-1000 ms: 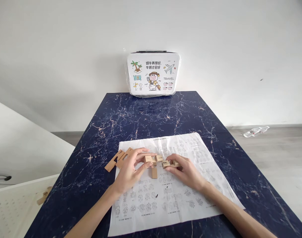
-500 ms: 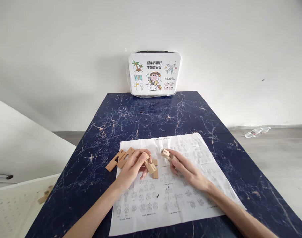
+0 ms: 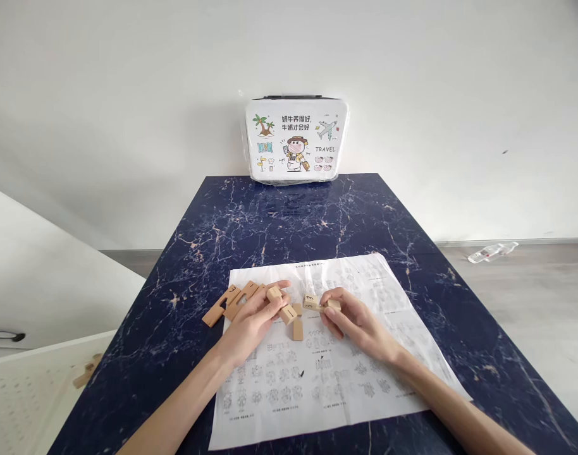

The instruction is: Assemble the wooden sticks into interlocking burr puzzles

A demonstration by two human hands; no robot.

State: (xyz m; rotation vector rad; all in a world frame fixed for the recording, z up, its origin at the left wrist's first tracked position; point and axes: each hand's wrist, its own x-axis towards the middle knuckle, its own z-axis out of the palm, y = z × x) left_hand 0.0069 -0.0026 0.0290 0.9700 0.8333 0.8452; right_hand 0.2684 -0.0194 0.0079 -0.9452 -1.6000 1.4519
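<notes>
My left hand (image 3: 258, 316) is closed on a notched wooden puzzle piece (image 3: 288, 314) marked with a "1". In my right hand (image 3: 353, 319), thumb and fingers pinch another notched wooden puzzle piece (image 3: 311, 301), its free end marked "3" and pointing left. The two held pieces are apart. Below and between them, a wooden piece (image 3: 297, 330) lies on the printed instruction sheet (image 3: 346, 404). Several flat wooden pieces (image 3: 221, 307) with dark numbers overlap beside my left hand, partly hidden by it.
A white cartoon-printed case (image 3: 296, 142) stands at the table's far end against the wall. At the lower left, a white perforated basket (image 3: 28, 392) holds some wooden pieces (image 3: 86, 373). A clear plastic bottle (image 3: 492, 251) lies on the floor to the right.
Both held pieces have turned in my fingers. The right one now shows its "3" end further left and a block end at my fingertips. My left fingers have spread slightly.
</notes>
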